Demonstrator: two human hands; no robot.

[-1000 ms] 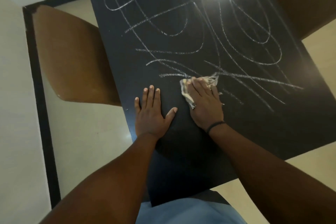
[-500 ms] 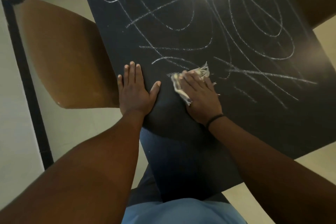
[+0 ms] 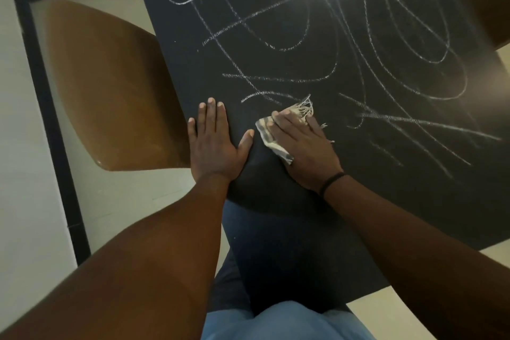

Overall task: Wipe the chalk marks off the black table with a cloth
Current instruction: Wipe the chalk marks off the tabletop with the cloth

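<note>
Frayed pale cloth (image 3: 278,135) is pressed flat under right hand (image 3: 303,146) on black chalk-marked desk (image 3: 276,22).
Left hand (image 3: 215,143) is laid flat, gripping nothing; far chalk may be smeared if pressure is eased.

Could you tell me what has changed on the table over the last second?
The right hand slid the cloth leftward, erasing the short chalk stroke nearest it. The left hand stayed flat on the black table; the other chalk marks remain.

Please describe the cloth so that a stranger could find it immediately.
Find the large black table covered with white chalk marks. Near its left edge, the right hand presses a small pale frayed cloth flat. It is the only light fabric there.
</note>
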